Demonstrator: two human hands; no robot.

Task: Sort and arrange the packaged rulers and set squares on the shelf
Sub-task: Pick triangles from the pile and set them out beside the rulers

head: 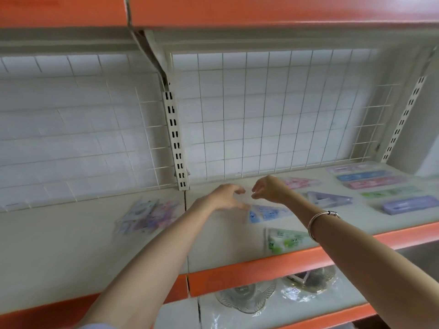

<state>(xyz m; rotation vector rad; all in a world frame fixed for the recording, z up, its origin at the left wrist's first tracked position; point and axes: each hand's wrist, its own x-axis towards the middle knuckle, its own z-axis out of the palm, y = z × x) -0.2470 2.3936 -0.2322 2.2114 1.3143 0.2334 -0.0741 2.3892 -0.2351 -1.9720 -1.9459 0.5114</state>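
My left hand and my right hand reach over the white shelf, fingers curled and fingertips facing each other. Just below them lies a blurred blue set-square pack; my left thumb is close to its upper left corner. I cannot tell whether either hand pinches its clear wrapper. A green set-square pack lies nearer the front edge. A pink one and a purple one lie to the right. At the far right, several long ruler packs lie in a row. A loose pile of packs sits on the left.
A white wire grid backs the shelf, with a slotted upright in the middle. The shelf has an orange front lip. An orange shelf hangs overhead. Wrapped glass dishes lie on the shelf below.
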